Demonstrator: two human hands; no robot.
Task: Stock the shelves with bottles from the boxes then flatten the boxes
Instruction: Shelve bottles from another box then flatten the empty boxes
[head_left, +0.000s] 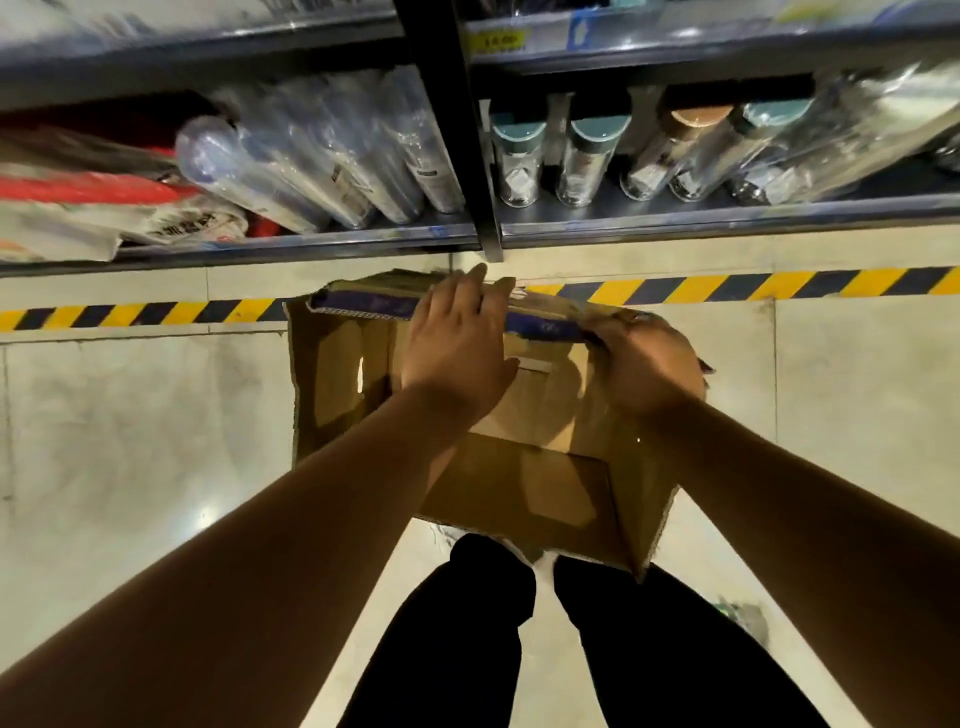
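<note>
Both my arms reach straight out and down in front of me, bare to the elbow, meeting at the far side of the cardboard box. My left hand lies palm-down on the far wall of the box, fingers straight and close together, their tips past the top edge of the blue-printed flap; it presses rather than grips. My right hand is curled tight round the same far edge near the right corner, knuckles up, clamped on the cardboard (the fingertips themselves are hidden behind the flap). The box sits under and between my hands, above my legs and in front of the lowest shelf; I cannot tell whether it touches the floor. It is brown, open towards me, with nothing showing inside, the near flap folded down and its edges ragged. Behind it a yellow-and-black striped tape runs along the floor. On the shelf stand clear glass bottles with teal caps and one brown cap, and to their left lie plastic-wrapped bottles.
</note>
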